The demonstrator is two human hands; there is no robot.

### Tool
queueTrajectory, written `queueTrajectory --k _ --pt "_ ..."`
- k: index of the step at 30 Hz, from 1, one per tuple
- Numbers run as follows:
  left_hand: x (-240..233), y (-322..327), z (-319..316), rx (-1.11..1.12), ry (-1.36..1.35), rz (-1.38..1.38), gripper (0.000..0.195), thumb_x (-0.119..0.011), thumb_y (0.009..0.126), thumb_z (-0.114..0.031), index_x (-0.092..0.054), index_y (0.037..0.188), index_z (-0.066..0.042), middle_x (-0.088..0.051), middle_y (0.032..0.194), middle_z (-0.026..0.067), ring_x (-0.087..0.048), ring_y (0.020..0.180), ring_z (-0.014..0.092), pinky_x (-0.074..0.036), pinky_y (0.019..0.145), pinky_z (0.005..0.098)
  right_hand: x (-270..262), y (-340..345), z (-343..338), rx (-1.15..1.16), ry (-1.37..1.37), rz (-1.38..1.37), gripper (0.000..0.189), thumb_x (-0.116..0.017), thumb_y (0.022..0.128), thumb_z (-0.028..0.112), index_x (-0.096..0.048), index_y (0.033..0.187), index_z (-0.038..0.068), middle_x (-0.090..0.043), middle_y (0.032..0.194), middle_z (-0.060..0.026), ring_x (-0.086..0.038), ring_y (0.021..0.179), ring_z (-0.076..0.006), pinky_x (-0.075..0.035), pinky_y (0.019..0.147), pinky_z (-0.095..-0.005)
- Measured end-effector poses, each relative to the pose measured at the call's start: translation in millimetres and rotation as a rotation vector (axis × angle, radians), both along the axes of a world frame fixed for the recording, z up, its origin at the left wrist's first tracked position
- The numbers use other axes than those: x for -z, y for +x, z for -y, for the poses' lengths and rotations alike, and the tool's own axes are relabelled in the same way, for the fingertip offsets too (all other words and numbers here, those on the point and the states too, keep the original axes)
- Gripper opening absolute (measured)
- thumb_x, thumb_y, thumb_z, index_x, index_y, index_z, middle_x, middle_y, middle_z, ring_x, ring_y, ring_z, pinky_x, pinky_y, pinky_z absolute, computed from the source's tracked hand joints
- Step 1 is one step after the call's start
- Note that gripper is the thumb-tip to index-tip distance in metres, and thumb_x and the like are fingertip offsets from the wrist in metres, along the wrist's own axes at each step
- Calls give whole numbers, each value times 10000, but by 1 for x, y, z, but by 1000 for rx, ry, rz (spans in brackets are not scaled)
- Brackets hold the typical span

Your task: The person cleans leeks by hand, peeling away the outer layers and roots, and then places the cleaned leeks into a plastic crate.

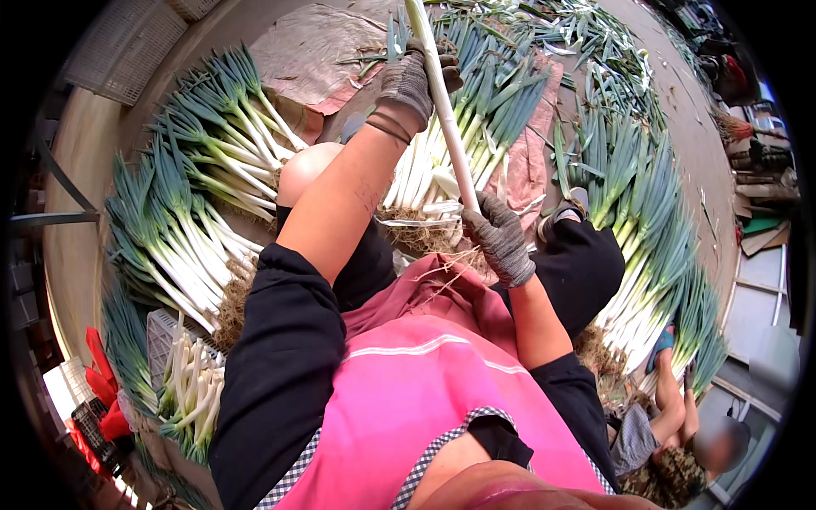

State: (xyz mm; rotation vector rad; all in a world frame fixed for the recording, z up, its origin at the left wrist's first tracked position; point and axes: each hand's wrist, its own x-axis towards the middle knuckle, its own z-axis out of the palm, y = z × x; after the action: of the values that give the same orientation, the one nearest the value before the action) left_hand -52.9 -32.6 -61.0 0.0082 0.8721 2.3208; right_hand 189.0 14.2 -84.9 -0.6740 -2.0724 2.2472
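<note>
One long leek (448,121) slants from the top edge down towards my lap, its pale root end lowest. My left hand (417,80), in a grey knit glove, is closed around its upper part. My right hand (500,239), gloved alike, grips the leek near the root end; thin roots trail beneath it over the apron (433,376). Behind the held leek, a pile of leeks (414,172) lies between my knees, with green leaves pointing away and brown roots towards me. The top of the held leek is out of view.
More leek bundles lie at left (191,268) and right (637,255). Loose leaves (574,32) litter the floor ahead beside a cloth sack (319,51). A crate (118,48) stands upper left; trimmed leeks (194,389) lie lower left. Another person (669,446) is at lower right.
</note>
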Motion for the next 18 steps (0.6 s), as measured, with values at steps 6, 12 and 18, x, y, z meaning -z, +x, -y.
queueTrajectory --k 6,12,18 --pt "1 -13 3 -229 -317 -145 363 -507 827 -411 -476 915 -60 -557 693 68 -501 474 204 -459 443 352 12 8 6 -10 487 -79 312 -617 758 152 -542 1021 3 -581 791 -96 -536 659 -155 -437 610 -282" --pt "6 -11 12 -188 -191 30 313 -486 850 -357 -476 947 -59 -549 710 74 -506 515 199 -473 487 326 -5 9 14 -43 22 6 278 -582 796 167 -529 1011 -2 -491 690 8 -444 597 -68 -373 532 -205" --pt "-3 -9 -8 -12 -189 -108 273 -548 827 -296 -482 936 -55 -545 708 68 -515 547 187 -469 507 283 -6 25 -4 -60 -75 -79 310 -545 813 247 -541 1004 3 -479 654 36 -422 574 -44 -345 514 -177"
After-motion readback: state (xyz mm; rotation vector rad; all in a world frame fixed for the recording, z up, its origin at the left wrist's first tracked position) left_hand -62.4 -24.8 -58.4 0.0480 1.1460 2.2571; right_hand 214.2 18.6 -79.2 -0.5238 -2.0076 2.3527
